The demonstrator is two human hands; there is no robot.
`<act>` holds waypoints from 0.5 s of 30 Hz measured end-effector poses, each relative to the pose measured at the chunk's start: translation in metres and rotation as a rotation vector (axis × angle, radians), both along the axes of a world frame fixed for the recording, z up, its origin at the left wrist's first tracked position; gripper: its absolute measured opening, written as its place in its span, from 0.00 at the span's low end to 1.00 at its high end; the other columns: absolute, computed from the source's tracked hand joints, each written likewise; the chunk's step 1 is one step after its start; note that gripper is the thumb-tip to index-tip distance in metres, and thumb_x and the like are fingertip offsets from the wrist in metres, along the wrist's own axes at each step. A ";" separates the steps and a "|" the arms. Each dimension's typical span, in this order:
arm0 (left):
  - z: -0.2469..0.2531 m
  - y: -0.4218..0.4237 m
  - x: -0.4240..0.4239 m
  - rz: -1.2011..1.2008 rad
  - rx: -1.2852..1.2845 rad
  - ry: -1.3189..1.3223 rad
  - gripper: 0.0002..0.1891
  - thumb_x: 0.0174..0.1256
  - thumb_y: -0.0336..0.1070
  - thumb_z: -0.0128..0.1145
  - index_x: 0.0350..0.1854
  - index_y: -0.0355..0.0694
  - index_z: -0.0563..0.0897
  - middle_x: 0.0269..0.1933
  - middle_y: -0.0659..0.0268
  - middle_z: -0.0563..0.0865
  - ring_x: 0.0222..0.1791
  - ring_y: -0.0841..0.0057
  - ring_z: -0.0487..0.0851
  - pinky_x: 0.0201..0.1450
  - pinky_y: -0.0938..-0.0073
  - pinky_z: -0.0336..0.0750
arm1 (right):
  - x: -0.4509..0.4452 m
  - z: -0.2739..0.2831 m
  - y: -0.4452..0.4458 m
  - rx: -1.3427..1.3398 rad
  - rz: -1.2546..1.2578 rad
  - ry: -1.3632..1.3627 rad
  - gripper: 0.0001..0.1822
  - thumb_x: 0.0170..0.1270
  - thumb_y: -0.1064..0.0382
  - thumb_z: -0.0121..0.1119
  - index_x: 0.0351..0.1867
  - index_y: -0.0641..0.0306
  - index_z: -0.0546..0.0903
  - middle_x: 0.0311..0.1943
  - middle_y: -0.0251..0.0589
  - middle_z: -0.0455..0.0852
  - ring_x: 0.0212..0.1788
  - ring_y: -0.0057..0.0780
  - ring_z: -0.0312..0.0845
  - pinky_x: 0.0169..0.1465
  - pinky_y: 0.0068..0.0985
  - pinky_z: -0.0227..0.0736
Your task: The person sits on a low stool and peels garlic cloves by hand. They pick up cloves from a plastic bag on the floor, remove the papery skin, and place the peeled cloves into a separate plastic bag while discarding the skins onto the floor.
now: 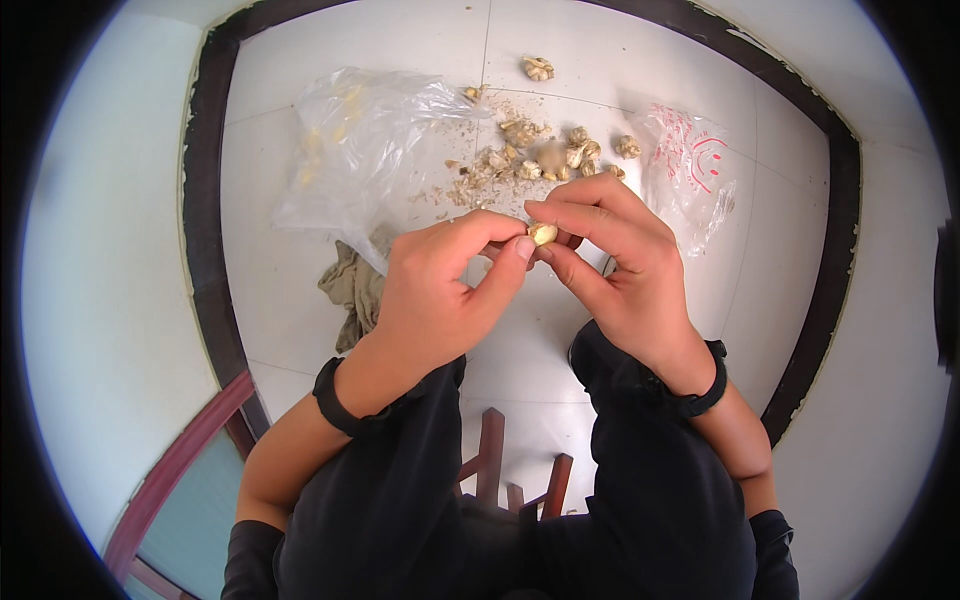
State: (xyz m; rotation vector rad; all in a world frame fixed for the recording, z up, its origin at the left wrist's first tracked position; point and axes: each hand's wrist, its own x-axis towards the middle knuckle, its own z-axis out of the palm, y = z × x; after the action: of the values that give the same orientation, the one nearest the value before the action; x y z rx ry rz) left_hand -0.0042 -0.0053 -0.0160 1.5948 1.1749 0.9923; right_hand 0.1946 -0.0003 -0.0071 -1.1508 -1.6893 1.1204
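Observation:
A pale garlic clove [543, 233] with a bit of brownish skin sits between my two hands, above the tiled floor. My left hand [457, 277] pinches its left end between thumb and index finger. Around its right side are the thumb and fingers of my right hand [626, 259], touching it or very near; their exact contact is partly hidden. Beyond the hands, several garlic bulbs [589, 150] lie on the floor beside a scattered heap of garlic skins [480, 176]. One more bulb [538, 68] lies farther off.
A clear plastic bag [360, 142] with yellowish pieces inside lies at the left, a crumpled grey-brown cloth [356, 292] below it. Another plastic bag [686, 165] with red print is at the right. Wooden stool legs [490, 457] show between my knees. Dark baseboards [206, 187] border the floor.

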 end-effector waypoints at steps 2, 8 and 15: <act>0.000 0.000 -0.001 -0.003 0.006 0.007 0.02 0.72 0.26 0.66 0.42 0.34 0.87 0.32 0.60 0.92 0.30 0.73 0.91 0.33 0.75 0.82 | -0.001 0.001 0.000 0.006 0.003 -0.010 0.21 0.61 0.81 0.70 0.55 0.65 0.90 0.49 0.41 0.87 0.45 0.32 0.88 0.43 0.26 0.84; -0.001 0.001 -0.003 -0.010 0.031 0.031 0.02 0.70 0.25 0.65 0.42 0.34 0.87 0.33 0.60 0.93 0.30 0.72 0.92 0.34 0.75 0.83 | -0.001 0.003 -0.001 -0.005 0.003 -0.013 0.21 0.60 0.81 0.70 0.55 0.65 0.90 0.48 0.41 0.87 0.42 0.31 0.88 0.43 0.26 0.84; -0.005 0.000 0.000 0.032 -0.001 0.002 0.01 0.70 0.24 0.65 0.40 0.35 0.87 0.33 0.59 0.93 0.30 0.72 0.93 0.35 0.75 0.84 | 0.000 0.001 -0.001 -0.028 0.014 0.008 0.22 0.59 0.82 0.69 0.55 0.66 0.89 0.48 0.42 0.88 0.39 0.30 0.87 0.43 0.26 0.84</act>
State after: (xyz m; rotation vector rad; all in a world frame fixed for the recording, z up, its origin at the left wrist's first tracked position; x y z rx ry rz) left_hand -0.0040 -0.0057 -0.0205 1.5808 1.2059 1.0105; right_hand 0.1946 -0.0011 -0.0060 -1.1524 -1.6827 1.1589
